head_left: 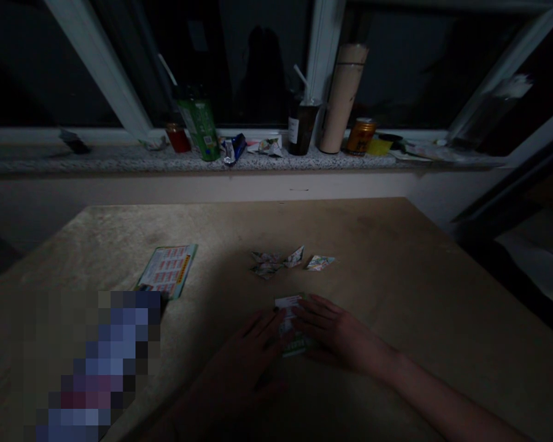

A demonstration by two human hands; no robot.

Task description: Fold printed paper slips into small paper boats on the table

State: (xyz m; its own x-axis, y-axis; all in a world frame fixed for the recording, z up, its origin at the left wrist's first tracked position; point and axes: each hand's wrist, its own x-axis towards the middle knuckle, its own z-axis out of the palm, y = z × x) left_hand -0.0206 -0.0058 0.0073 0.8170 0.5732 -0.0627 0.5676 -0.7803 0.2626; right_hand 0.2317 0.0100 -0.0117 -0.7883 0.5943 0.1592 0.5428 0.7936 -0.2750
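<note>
A small printed paper sheet (291,345) lies on the table between my hands. My left hand (253,347) is over its left edge, in shadow, with the fingers stretched forward. From the right, my right hand (334,325) rests on the sheet with its fingers laid out flat and slightly apart. The right hand covers much of the sheet. Farther back on the table are several folded paper pieces: a winged cluster (266,264), an upright pointed one (295,256) and a flat diamond-like one (320,263).
A printed card (170,267) lies at left, beside a pixelated object (105,362). Along the stone windowsill (258,164) stand a green can (200,126), a dark drink cup (303,126), a tall beige flask (345,98) and an orange can (361,136). The room is dim.
</note>
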